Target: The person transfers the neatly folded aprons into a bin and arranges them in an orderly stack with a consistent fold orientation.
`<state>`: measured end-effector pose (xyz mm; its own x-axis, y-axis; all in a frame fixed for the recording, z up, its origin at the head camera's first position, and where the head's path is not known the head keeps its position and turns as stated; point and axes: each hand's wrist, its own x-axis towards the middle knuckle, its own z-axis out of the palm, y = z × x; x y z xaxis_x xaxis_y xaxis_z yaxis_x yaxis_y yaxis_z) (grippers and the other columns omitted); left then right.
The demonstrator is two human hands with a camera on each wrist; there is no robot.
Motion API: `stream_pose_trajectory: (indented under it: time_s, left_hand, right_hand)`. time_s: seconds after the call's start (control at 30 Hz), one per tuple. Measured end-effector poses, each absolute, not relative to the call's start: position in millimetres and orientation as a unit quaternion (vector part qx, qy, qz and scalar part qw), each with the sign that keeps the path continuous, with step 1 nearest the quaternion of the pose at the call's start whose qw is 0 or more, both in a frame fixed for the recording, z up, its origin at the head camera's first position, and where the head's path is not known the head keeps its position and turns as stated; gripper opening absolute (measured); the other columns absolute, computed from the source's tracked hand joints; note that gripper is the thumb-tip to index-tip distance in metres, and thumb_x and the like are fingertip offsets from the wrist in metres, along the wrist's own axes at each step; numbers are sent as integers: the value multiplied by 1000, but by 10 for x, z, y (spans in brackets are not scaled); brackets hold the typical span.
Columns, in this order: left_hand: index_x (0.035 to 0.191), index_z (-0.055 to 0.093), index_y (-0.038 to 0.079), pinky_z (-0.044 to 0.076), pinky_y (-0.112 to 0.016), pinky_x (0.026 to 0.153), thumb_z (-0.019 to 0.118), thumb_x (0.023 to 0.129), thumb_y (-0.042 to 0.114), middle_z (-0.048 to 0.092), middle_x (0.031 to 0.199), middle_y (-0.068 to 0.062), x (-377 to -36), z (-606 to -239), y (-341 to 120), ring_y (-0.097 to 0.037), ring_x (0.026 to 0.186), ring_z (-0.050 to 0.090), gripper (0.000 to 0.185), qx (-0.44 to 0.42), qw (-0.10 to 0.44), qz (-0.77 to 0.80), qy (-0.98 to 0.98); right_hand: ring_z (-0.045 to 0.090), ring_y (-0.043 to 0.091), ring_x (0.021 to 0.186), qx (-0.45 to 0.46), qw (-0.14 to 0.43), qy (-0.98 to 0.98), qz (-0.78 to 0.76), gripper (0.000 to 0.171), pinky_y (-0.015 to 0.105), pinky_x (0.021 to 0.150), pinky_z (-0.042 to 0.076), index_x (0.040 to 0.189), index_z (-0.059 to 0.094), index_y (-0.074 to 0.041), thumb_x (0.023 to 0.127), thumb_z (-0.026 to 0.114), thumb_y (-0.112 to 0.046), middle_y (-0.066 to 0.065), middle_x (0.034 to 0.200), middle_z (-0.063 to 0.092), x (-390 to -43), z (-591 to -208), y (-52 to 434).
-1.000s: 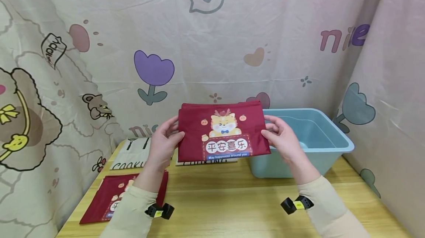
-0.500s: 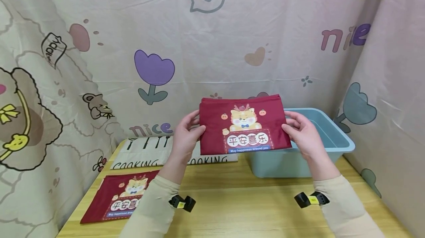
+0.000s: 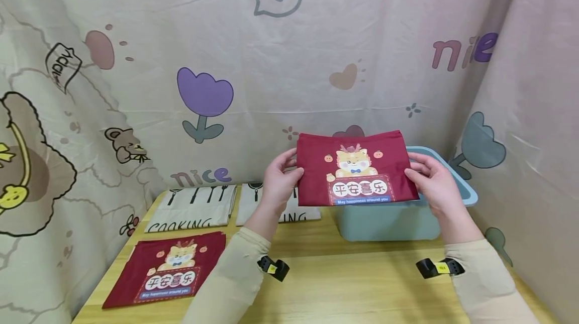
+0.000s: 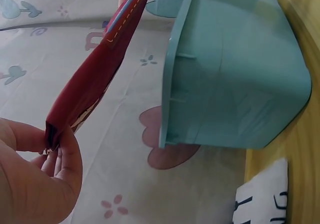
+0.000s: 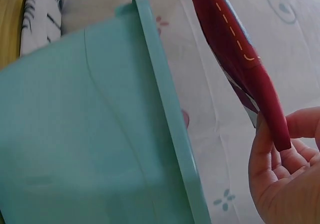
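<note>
A folded dark-red cloth (image 3: 316, 173) with a cartoon cat-like animal and Chinese lettering is held up between both hands. My left hand (image 3: 281, 178) pinches its left edge, thumb in front and fingers behind. At the opposite edge, my right hand (image 3: 431, 181) grips it the same way. In the head view the cloth overlaps the blue-green plastic tub (image 3: 384, 226). Both wrist views show the folded layers edge-on, above the level of the tub's rim. A matching folded red cloth (image 3: 210, 251) lies at the table's left front.
Two white folded cloths, a left one (image 3: 194, 208) and a right one (image 3: 251, 208), printed with utensils and "COOKING", lie at the back left of the wooden table (image 3: 334, 284). A patterned curtain (image 3: 289, 63) closes off the back and sides.
Both hands have carried the red cloth to the right, from before the white cloths to in front of the tub. The other red cloth now shows more fully.
</note>
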<state>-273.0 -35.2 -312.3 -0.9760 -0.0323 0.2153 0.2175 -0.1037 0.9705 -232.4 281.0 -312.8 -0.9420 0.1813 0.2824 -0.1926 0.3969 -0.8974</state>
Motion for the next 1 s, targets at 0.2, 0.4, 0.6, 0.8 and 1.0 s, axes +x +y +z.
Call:
stream_pose_trajectory:
  time_s: [0.2,0.4,0.6,0.8,1.0]
  left_hand:
    - [134,62,9,58,-33,71,58,89,-12,63,110,-15,-2809,-3148,-155,-23,88,68,50,-69,65,-747,-658]
    - [134,63,10,59,-37,75,59,90,-9,64,111,-13,-2883,-3152,45,-24,90,69,48,-55,46,-742,-666]
    - [133,63,8,59,-37,75,59,89,-11,65,111,-14,-2972,-3140,215,-25,94,68,49,-46,42,-742,-667]
    - [130,66,8,59,-35,70,61,87,-11,67,104,-13,-3044,-3116,376,-22,90,67,47,-33,47,-734,-676]
    - [128,67,10,58,-34,70,64,87,-8,68,103,-10,-3071,-3101,513,-19,86,67,45,-18,46,-715,-697]
  right_hand:
    - [56,6,91,-16,156,-824,545,58,20,71,55,150,36,-1,101,57,-23,-21,98,58,-2377,-3130,2988]
    - [55,5,89,-33,149,-828,540,58,19,70,55,150,36,0,102,56,-25,-22,95,57,-2432,-3132,3155]
    - [53,8,94,-53,139,-831,536,60,19,70,55,152,35,-4,101,56,-30,-15,104,54,-2496,-3139,3295]
    - [51,14,98,-66,130,-838,525,62,19,71,55,151,36,-3,100,57,-33,-9,108,54,-2562,-3102,3414]
    - [51,15,96,-80,122,-844,515,63,19,70,54,151,35,-2,101,55,-34,-14,101,53,-2619,-3096,3518]
